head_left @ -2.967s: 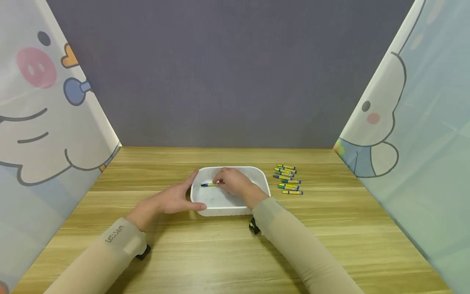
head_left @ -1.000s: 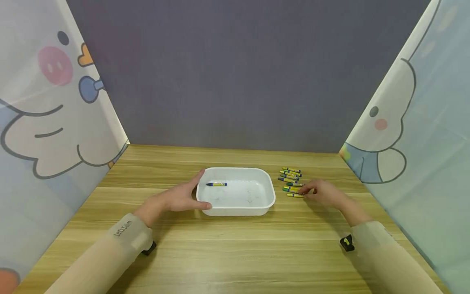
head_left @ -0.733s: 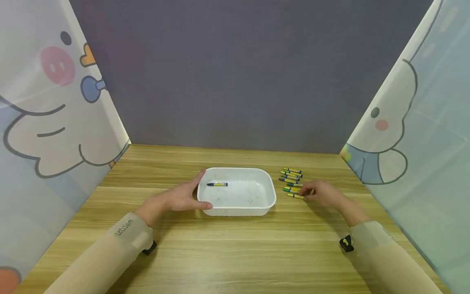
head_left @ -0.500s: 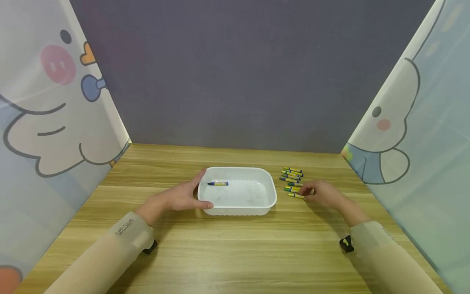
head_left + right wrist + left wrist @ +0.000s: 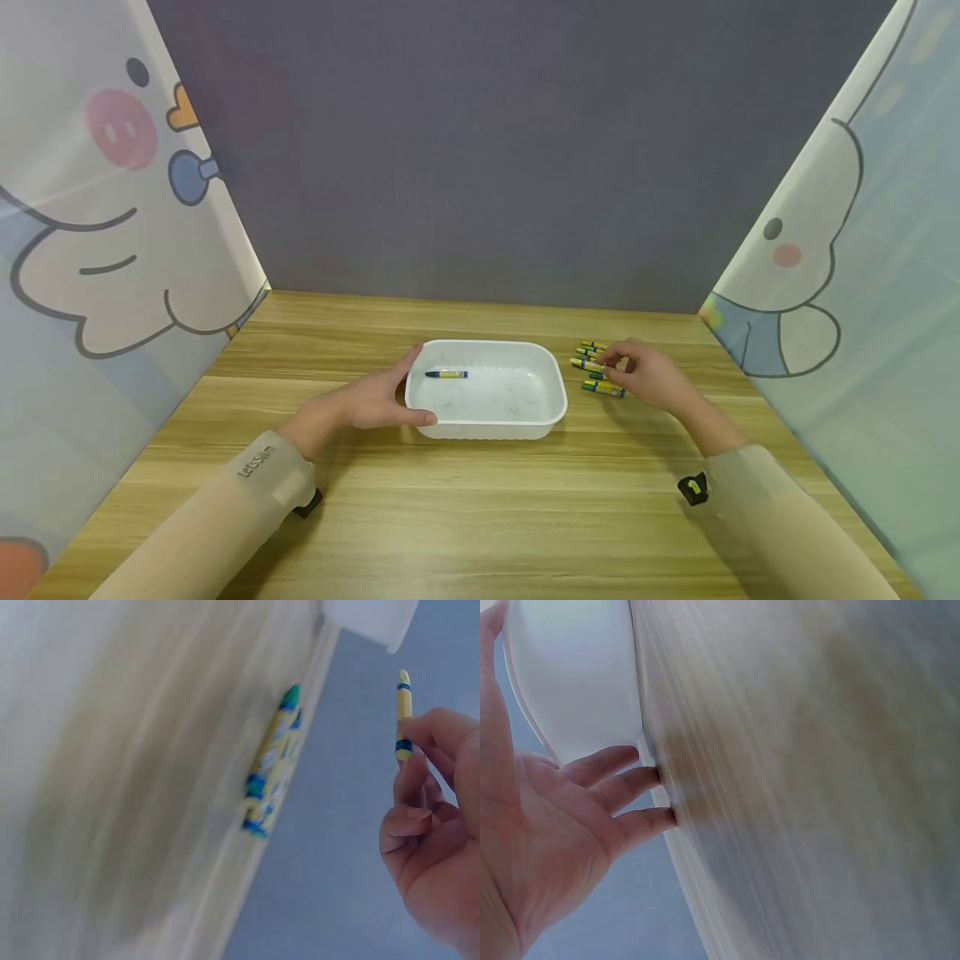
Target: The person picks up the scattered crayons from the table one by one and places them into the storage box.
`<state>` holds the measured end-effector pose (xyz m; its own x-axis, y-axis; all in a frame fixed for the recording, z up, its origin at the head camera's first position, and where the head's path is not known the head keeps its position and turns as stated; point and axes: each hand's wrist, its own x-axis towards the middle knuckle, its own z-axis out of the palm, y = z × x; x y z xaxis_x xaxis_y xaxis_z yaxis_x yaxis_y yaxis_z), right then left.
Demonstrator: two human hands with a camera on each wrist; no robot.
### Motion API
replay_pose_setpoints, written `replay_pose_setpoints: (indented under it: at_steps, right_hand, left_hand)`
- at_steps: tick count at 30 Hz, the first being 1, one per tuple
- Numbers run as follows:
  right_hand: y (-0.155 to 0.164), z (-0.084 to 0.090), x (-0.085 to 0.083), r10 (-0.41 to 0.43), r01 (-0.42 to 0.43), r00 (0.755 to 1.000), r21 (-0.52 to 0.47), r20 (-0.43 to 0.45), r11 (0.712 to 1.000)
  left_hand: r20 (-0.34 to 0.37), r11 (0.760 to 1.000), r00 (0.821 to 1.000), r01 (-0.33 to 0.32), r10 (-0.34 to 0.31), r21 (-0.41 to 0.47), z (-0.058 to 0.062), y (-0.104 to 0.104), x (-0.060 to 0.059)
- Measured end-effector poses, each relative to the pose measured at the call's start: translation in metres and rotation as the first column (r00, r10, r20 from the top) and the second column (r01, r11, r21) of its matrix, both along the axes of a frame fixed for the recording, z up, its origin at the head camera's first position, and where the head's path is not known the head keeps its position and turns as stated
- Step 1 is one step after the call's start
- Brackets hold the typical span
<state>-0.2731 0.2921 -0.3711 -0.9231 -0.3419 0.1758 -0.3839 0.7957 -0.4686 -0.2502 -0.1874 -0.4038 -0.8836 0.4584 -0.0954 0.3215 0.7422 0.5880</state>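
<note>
A white plastic tray (image 5: 540, 417) sits mid-table with one blue crayon (image 5: 446, 374) lying in its far left part. My left hand (image 5: 375, 402) rests against the tray's left wall, fingers straight (image 5: 622, 796), thumb along the front rim. My right hand (image 5: 621, 363) hovers over a row of several crayons (image 5: 602, 388) lying right of the tray. In the right wrist view this hand (image 5: 409, 750) pinches a yellow crayon (image 5: 403, 697) between thumb and fingertips, lifted off the table, with the remaining crayons (image 5: 271, 765) below it.
The wooden table (image 5: 480, 500) is walled by a grey back panel (image 5: 480, 150) and cartoon-printed curtains on the left (image 5: 97, 250) and right (image 5: 862, 267). A corner of the tray (image 5: 371, 619) shows in the right wrist view.
My right hand left the tray after dropping the blue crayon, reached the crayon row, pinched a yellow crayon at the near end and has lifted it up and back. The left hand stayed.
</note>
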Motion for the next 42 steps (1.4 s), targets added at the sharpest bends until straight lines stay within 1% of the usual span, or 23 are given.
replay_pose_setpoints:
  at_steps: [3, 8, 11, 17, 20, 25, 28, 34, 42]
  right_hand:
    - [-0.012, 0.006, -0.001, 0.0, -0.001, 0.999, -0.014, -0.038, 1.0]
    - [-0.038, 0.011, -0.002, 0.032, -0.034, 0.996, -0.026, -0.088, 0.999]
    - [-0.057, 0.012, -0.003, 0.063, -0.067, 0.995, -0.06, -0.075, 0.996]
    - [-0.094, 0.007, -0.005, 0.15, -0.156, 0.987, -0.114, -0.053, 0.981]
    - [-0.112, 0.003, -0.008, 0.188, -0.191, 0.982, -0.118, -0.037, 0.975]
    - [-0.142, -0.001, -0.012, 0.234, -0.235, 0.972, -0.081, -0.02, 0.969]
    - [-0.158, -0.003, -0.014, 0.245, -0.244, 0.97, -0.076, 0.003, 0.967]
    - [-0.185, -0.01, -0.02, 0.259, -0.251, 0.964, -0.112, 0.066, 0.962]
    - [-0.207, -0.022, -0.031, 0.261, -0.245, 0.96, -0.145, 0.104, 0.959]
  left_hand:
    - [0.0, 1.0, 1.0, 0.002, -0.002, 0.002, 0.0, 0.0, 0.0]
    - [0.002, 1.0, 1.0, 0.006, -0.006, 0.003, -0.001, 0.0, -0.001]
    - [0.004, 1.0, 1.0, 0.006, -0.006, 0.005, -0.001, -0.001, -0.001]
    - [0.003, 1.0, 1.0, 0.01, -0.01, 0.006, -0.001, 0.0, -0.002]
    - [0.003, 1.0, 1.0, 0.005, -0.005, -0.001, -0.001, 0.0, -0.002]
    - [0.011, 1.0, 1.0, -0.002, 0.002, 0.003, -0.002, 0.0, -0.001]
    - [0.015, 1.0, 1.0, -0.002, 0.002, 0.003, 0.0, 0.0, 0.0]
    - [0.015, 1.0, 1.0, 0.006, -0.006, 0.004, 0.002, 0.001, 0.0]
    - [0.008, 1.0, 1.0, 0.007, -0.007, -0.012, 0.0, 0.002, 0.0]
